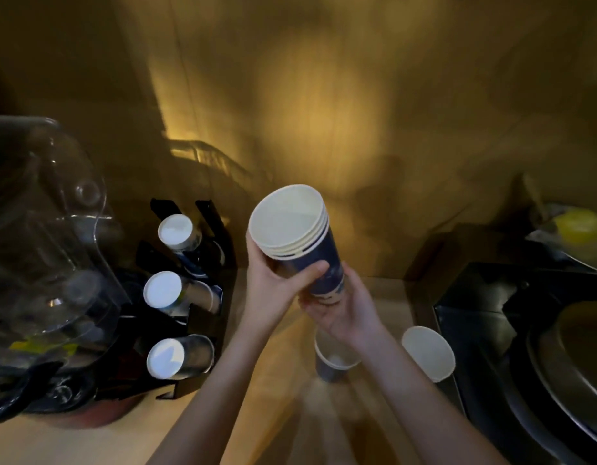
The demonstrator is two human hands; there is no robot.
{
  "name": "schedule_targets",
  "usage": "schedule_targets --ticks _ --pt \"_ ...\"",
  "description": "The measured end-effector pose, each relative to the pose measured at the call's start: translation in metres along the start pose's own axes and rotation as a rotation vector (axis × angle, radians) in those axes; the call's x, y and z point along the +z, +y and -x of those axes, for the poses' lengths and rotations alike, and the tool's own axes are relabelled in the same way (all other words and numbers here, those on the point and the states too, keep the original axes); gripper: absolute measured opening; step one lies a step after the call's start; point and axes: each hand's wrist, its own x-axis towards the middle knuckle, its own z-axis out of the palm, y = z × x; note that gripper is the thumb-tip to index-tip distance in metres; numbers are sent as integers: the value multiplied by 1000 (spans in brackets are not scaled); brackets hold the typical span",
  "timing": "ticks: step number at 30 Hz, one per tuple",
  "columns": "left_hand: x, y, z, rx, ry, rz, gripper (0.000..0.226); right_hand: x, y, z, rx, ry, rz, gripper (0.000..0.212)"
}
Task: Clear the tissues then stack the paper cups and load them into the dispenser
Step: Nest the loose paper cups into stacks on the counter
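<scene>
Both forearms are coming up from the bottom edge and meeting mid-frame over the wooden counter (89, 441). Left hand (273, 290) is wrapping the stack of paper cups (302, 239) from the left, thumb lying across the dark blue wall, fingers closed firmly around it. Right hand (344, 310) is cupping the stack's base from below and right, fingers curled on the bottom end. Stack is being held clear of the counter, tilted, open mouth facing up and left toward the camera; several cream rims are showing nested just below the top one.

Two loose cups are standing on the counter under the right forearm: one (334, 360) upright with a blue wall, partly hidden by the wrist, and another (427, 352) just to its right, near the edge of a dark metal sink (558, 364).

Black cup dispenser (203, 317) is sitting at left, well apart from the held stack. Three slots are showing, each carrying a row of cups lying on their sides with white round ends (162, 290) facing the camera.

Clear plastic dome (45, 229) is occupying the far left, dark items blurred beneath it. Something yellow (578, 229) is sitting at the far right edge, too blurred to identify.
</scene>
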Motion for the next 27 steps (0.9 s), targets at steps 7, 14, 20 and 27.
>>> schedule_targets --ticks 7,14,20,27 --pt "9 -3 -15 -55 -149 -189 109 -4 -30 -5 -326 145 425 37" --pt "28 0 -3 -158 -377 -322 97 11 -64 39 -598 104 930 59" --pt "43 -3 8 -373 -510 -141 90 -14 -64 52 -613 254 780 58" --pt "61 -17 38 -626 -662 -9 78 -43 -93 88 -864 425 438 50"
